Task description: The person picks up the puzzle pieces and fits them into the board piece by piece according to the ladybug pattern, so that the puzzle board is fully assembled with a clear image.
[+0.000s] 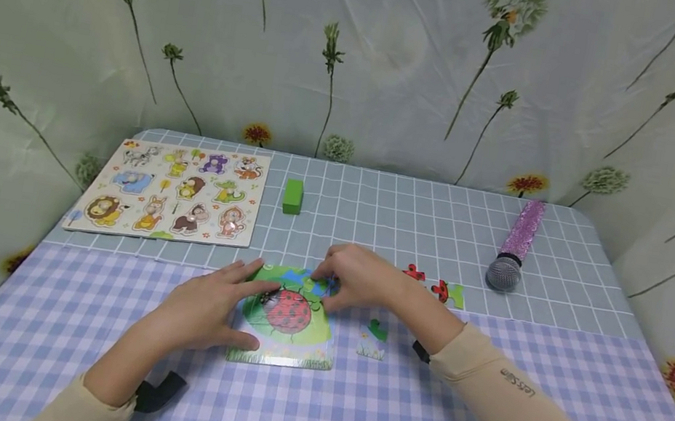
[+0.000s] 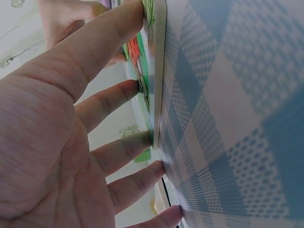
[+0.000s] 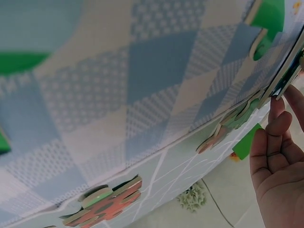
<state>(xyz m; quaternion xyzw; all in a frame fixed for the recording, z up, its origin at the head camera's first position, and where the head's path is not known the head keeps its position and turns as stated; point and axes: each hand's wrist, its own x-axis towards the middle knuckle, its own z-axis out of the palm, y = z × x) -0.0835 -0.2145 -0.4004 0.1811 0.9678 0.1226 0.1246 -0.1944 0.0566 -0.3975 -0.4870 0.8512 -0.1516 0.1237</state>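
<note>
A square ladybug jigsaw puzzle [image 1: 302, 352] lies on the checked cloth between the hands. My left hand [image 1: 199, 310] rests on its left side, fingers spread and fairly straight, the thumb near the lower edge. At the upper right corner, my right hand [image 1: 360, 277] has curled fingers and pinches a blue-and-green puzzle piece [image 1: 333, 286], mostly hidden by the fingers. In the right wrist view, the curled right fingers [image 3: 280, 124] meet the board's edge. A loose green-and-white puzzle piece [image 1: 372, 345] lies right of the board. Two red puzzle pieces [image 1: 414, 272] [image 1: 447, 292] lie beyond the right forearm.
An animal peg puzzle [image 1: 181, 193] lies at the back left, with a green block [image 1: 292, 196] to its right. At the back right is a microphone [image 1: 506, 267] with a glittery pink handle. A patterned curtain [image 1: 394, 65] hangs behind the table.
</note>
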